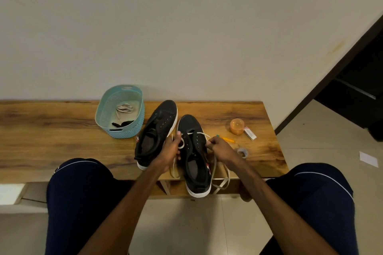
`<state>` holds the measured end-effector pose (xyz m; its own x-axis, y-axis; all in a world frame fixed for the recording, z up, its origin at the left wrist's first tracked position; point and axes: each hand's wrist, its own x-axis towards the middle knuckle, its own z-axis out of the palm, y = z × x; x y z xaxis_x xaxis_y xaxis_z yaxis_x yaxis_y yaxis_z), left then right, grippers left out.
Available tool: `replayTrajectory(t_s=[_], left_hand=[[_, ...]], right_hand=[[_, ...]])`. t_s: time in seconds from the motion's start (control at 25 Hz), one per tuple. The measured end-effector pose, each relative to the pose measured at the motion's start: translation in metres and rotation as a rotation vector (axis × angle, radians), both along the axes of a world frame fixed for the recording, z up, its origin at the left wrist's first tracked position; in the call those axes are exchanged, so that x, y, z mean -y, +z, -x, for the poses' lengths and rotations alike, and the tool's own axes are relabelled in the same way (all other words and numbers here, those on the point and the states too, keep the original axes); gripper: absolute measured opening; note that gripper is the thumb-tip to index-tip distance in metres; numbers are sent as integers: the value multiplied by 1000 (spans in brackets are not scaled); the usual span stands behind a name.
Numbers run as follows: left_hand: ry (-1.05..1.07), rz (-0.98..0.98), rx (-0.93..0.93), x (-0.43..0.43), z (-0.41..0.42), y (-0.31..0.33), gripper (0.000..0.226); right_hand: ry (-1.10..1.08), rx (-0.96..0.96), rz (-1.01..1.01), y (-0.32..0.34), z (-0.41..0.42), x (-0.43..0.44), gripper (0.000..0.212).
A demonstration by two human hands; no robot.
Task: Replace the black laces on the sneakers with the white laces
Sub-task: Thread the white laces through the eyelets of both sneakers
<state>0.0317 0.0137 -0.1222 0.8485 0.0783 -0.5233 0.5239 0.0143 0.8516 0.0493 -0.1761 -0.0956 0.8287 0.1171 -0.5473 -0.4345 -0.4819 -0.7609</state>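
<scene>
1. Your left hand (171, 149) is at the left edge of the nearer black canvas sneaker with a white sole (194, 163). Its fingers (178, 133) are curled tight round a loop of the flat white lace (198, 133).
2. Your right hand (220, 148) is at the sneaker's right edge, fingers (209, 143) pinched closed on the same lace.
3. The lace crosses the front eyelets between both hands. Its tails hang off the near edge of the wooden table (51, 130).
4. The sneaker's heel overhangs that edge.
5. The second black sneaker (157, 128) lies just beside it on the left.
6. The light blue plastic basket (124, 132), further left, holds a coiled white lace (124, 108) and a black lace (122, 124).
7. On the right are an orange jar (236, 126), a small white box (249, 133), a yellow pen (228, 139) and a tape roll (242, 152).
</scene>
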Motion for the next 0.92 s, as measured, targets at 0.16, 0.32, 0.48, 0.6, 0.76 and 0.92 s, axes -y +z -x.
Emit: replayTrajectory(t_s=[0.16,0.32,0.48,0.6,0.76,0.92], left_hand=[[-142,-432,110,-4,3,-2,31],[-296,-821,126,1,18,-7,22],[-252,-1268,271,13,29,13,44],[-216,-1266,377,20,25,26,51],[-254,-829,226,19,12,14,56],[-196,-701,257,12,8,10,32]], right_hand=[[-42,164,-141,62,-24,11,21],[-206,339,-577,130,-44,20,16],[-208,405,-419,105,-53,27,14],[-89,368,-134,62,-53,22,11],[89,411,38,39,-50,3,12],[230,435,139,24,-46,-8,11]])
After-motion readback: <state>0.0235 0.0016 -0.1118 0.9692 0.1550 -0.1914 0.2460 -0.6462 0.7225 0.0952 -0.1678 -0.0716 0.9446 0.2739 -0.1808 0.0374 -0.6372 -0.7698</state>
